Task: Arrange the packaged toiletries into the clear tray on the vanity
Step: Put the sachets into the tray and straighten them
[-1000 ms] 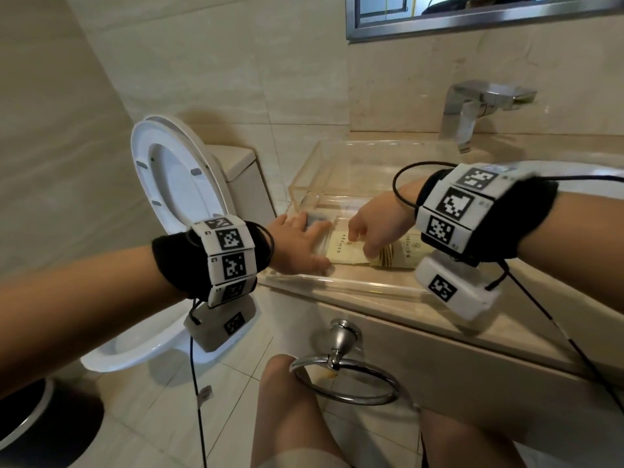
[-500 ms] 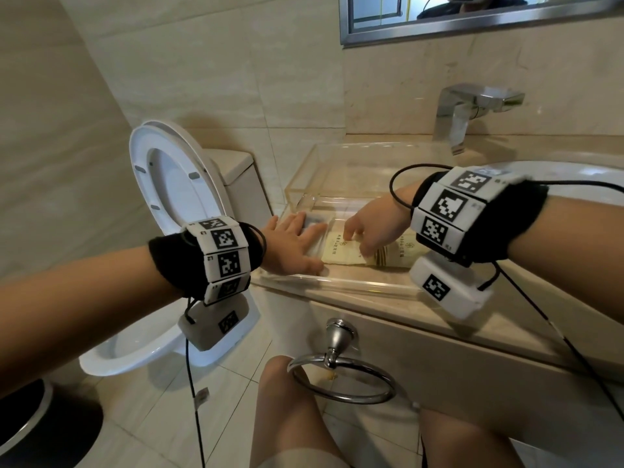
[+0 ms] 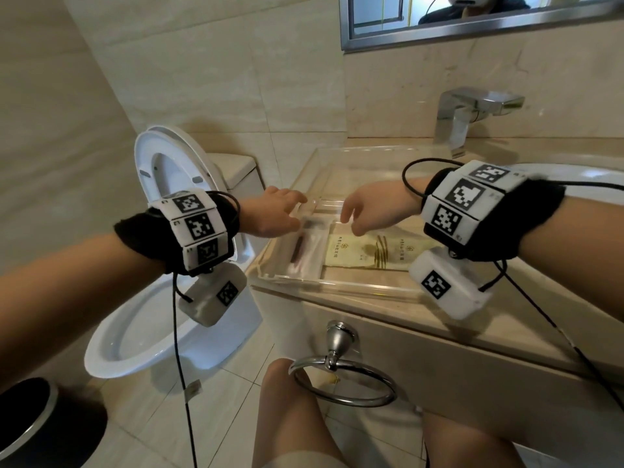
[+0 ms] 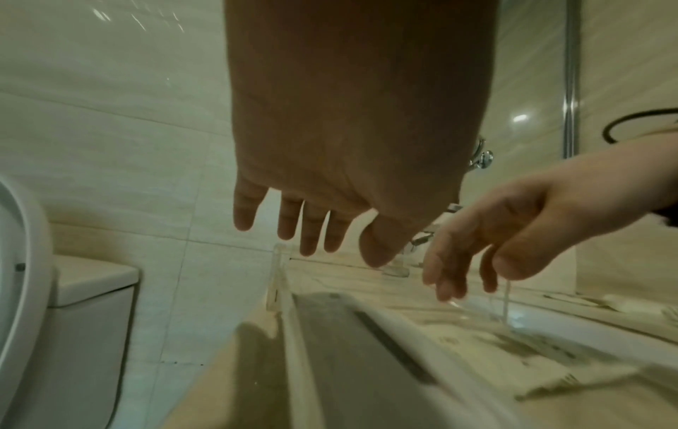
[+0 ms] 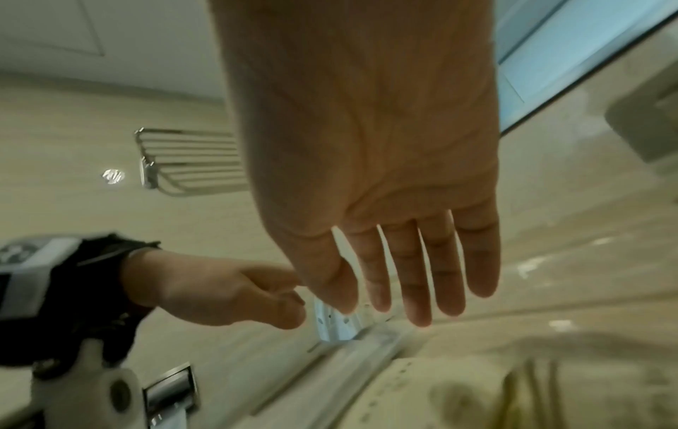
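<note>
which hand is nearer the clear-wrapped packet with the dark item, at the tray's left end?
Left. The left hand hovers open right over the clear-wrapped packet's far end; the right hand hangs open further right, above the beige packets.

Clear tray point(image 3: 337, 288) at vanity's point(image 3: 422, 327) left edge, holding comb packet point(image 3: 305, 253) beside cream sachet point(image 3: 368, 255); left hand point(image 3: 275, 214) and right hand point(image 3: 374, 211) hovering above, fingers relaxed, holding nothing
</note>
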